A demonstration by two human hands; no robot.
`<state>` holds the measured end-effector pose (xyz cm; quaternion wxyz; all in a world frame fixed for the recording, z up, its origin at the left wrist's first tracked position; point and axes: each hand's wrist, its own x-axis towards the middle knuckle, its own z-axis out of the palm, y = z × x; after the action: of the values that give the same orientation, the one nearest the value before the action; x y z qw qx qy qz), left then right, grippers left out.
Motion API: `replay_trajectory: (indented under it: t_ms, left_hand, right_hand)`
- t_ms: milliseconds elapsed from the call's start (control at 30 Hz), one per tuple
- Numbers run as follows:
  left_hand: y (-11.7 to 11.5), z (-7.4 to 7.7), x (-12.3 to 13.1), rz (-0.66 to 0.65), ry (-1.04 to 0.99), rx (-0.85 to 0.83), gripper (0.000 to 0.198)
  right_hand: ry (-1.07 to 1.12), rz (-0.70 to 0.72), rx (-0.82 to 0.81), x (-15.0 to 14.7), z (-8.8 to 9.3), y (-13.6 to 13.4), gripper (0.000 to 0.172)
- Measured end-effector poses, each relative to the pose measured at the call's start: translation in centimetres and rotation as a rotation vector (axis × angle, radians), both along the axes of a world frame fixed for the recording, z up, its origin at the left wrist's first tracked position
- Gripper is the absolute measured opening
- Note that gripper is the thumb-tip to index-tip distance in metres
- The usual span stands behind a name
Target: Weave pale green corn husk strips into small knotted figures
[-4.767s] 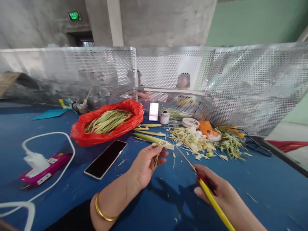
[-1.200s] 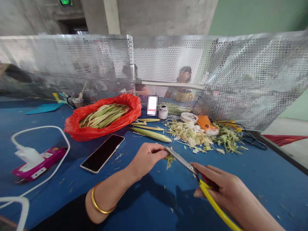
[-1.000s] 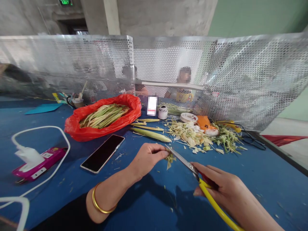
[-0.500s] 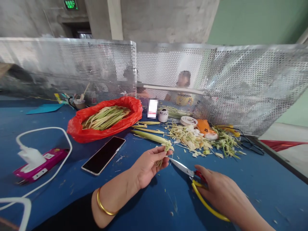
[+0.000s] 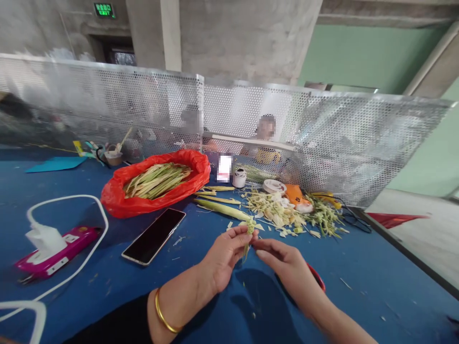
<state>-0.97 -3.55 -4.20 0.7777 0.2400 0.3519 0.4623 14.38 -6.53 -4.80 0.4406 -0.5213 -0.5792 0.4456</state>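
Note:
Pinched between the thumb and fingers of my left hand (image 5: 229,251) is a small braided piece of plant leaf (image 5: 250,226), pale green, with thin loose ends hanging below. My right hand (image 5: 285,263) is close beside it, fingertips drawn together and meeting the left fingers. Whether those fingertips grip a strand is hidden. Behind my right hand shows a red curved handle (image 5: 317,277) of the scissors; their blades are out of sight, and I cannot tell if the hand bears them. Just beyond my left hand lies a long green leaf stalk (image 5: 222,209) on the blue table.
A red plastic bag (image 5: 122,200) holds long leaf strips. Nearby are a dark phone (image 5: 154,236), a magenta power strip (image 5: 60,251) with a white cable, a pile of leaf scraps (image 5: 272,210), a tape roll (image 5: 274,186) and a perforated metal screen (image 5: 244,110). People sit behind it.
The scissors' blades and yellow handle no longer show. My right hand has moved left and its fingertips now meet my left hand at the braided piece. The view has shifted slightly.

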Motion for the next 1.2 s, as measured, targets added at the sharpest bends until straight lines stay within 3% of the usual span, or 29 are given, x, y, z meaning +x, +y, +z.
replay_trajectory:
  t_ms: [167, 267, 467, 567, 800, 1100, 1200]
  left_hand:
    - [0.4, -0.6, -0.2, -0.023, -0.013, 0.102, 0.028]
    - [0.6, -0.6, -0.5, -0.071, -0.006, 0.131, 0.028]
    - [0.5, -0.4, -0.7, -0.071, 0.166, 0.193, 0.028]
    - [0.5, -0.5, -0.5, -0.030, 0.268, 0.248, 0.026]
    - [0.6, -0.5, -0.4, 0.053, 0.352, 0.267, 0.023]
    - [0.7, -0.4, -0.5, 0.102, 0.476, 0.279, 0.020]
    - [1.2, -0.3, -0.9, 0.019, 0.477, 0.243, 0.024]
  right_hand:
    - [0.345, -0.036, -0.103, -3.4, -0.2, 1.0, 0.029]
    - [0.424, -0.036, -0.119, -3.4, -0.5, 1.0, 0.031]
    - [0.579, 0.124, -0.269, -2.2, -0.7, 0.3, 0.023]
    - [0.492, 0.101, -0.237, -2.1, -0.8, 0.3, 0.027]
    - [0.048, 0.024, 0.061, -2.0, -1.2, 0.3, 0.037]
    - [0.042, 0.015, 0.019, -2.4, -1.3, 0.2, 0.033]
    - [0.058, 0.012, -0.004, -2.2, -1.5, 0.3, 0.034]
